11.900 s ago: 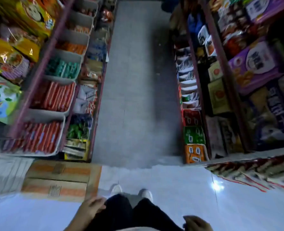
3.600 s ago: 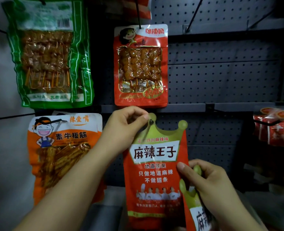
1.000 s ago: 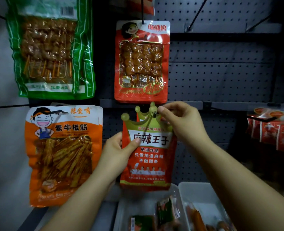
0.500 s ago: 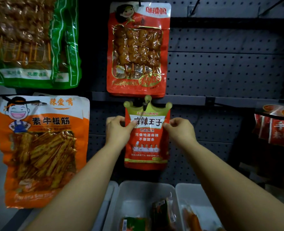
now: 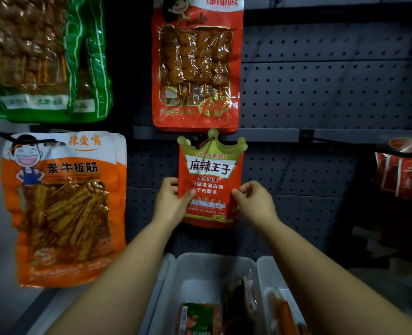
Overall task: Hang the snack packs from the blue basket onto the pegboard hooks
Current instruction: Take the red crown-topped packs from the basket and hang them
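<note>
A red snack pack with a green crown-shaped top hangs from a black hook on the grey pegboard. My left hand holds the pack's lower left edge, thumb on the front. My right hand pinches its lower right edge. The blue basket is out of view.
Above hangs a red skewer pack, at upper left a green pack, at left an orange pack. Red packs hang at far right. White bins with loose snacks stand on the shelf below.
Both hands slid down the hung pack's sides from near its top to its lower edges. The view dipped and moved closer to the pegboard.
</note>
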